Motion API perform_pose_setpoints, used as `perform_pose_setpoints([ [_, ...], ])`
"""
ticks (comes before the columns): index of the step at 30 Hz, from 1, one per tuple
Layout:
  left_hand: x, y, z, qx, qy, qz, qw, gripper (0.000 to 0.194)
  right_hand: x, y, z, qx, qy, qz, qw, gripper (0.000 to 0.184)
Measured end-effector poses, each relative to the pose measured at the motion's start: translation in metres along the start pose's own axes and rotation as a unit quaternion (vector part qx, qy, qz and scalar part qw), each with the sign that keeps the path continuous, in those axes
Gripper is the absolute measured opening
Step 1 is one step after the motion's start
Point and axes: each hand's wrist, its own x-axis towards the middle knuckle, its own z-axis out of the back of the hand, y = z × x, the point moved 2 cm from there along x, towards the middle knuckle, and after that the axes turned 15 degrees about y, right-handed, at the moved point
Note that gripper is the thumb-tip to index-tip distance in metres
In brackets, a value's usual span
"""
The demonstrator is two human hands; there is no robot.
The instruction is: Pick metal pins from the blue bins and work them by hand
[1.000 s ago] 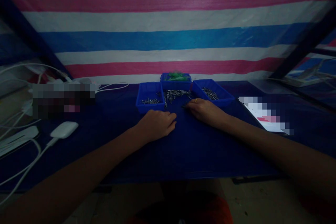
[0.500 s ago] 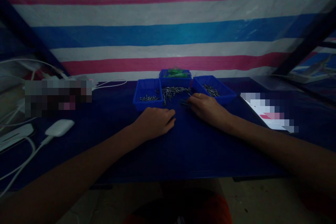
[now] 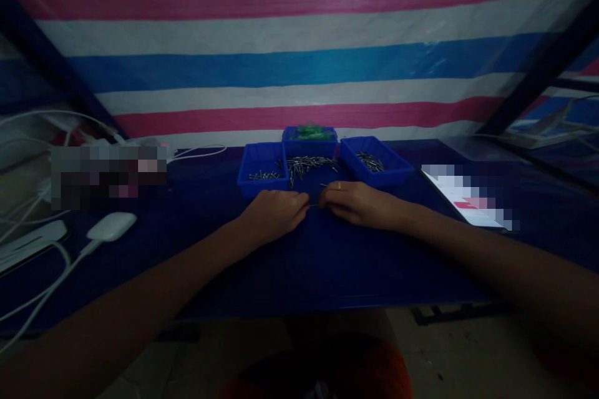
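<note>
My left hand rests on the blue table in front of the left bin, its fingers closed. My right hand, with a ring on one finger, is closed just to its right. A thin metal pin spans the small gap between both sets of fingertips; its ends are hidden. Another pin shows by the knuckles of my right hand. Beyond the hands lies a loose pile of slim metal pins. More pins lie in the left blue bin and the right blue bin.
A back blue bin holds green items. To the right lies a lit phone-like screen, partly blurred out. White cables, a white charger and a pixelated clutter occupy the left. A striped sheet hangs behind the table.
My right hand has drawn back from the pile's right side towards my left hand, and a thin pin now shows between them. My left hand has barely moved; the camera view shifted slightly.
</note>
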Motion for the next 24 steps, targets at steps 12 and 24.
perform_pose_setpoints([
  [12,0.000,0.001,0.001,-0.012,0.001,0.004,1.000,0.023,-0.005,-0.009,-0.002,-0.090,0.031,-0.163,0.982,0.029],
  [24,0.000,0.001,0.001,0.000,-0.012,0.000,1.000,0.020,-0.002,-0.008,-0.005,-0.041,0.023,-0.083,0.995,0.029],
])
